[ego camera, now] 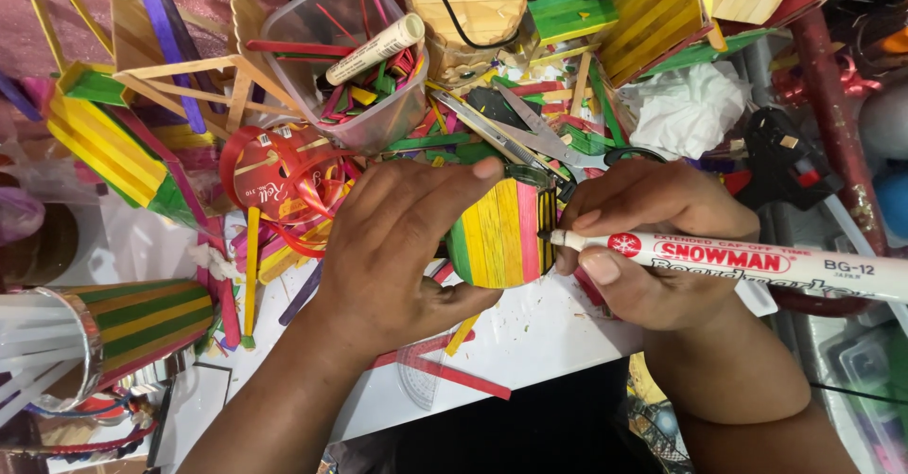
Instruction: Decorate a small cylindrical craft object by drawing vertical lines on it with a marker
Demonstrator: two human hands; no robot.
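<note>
My left hand (397, 247) grips a round disc made of coloured craft sticks (501, 233), green, yellow and pink, and holds it upright above the white work surface (539, 337). My right hand (653, 247) holds a white marker pen (747, 261). Its dark tip touches the disc's right edge, where black lines are drawn. The marker's barrel points off to the right.
Loose coloured craft sticks are heaped behind the disc. A clear plastic tub (355, 58) holds sticks and a tube. Scissors (530, 138), crumpled white paper (686, 105), a red ribbon roll (279, 176), a stick-covered cylinder (123, 327) and a protractor (421, 375) lie around.
</note>
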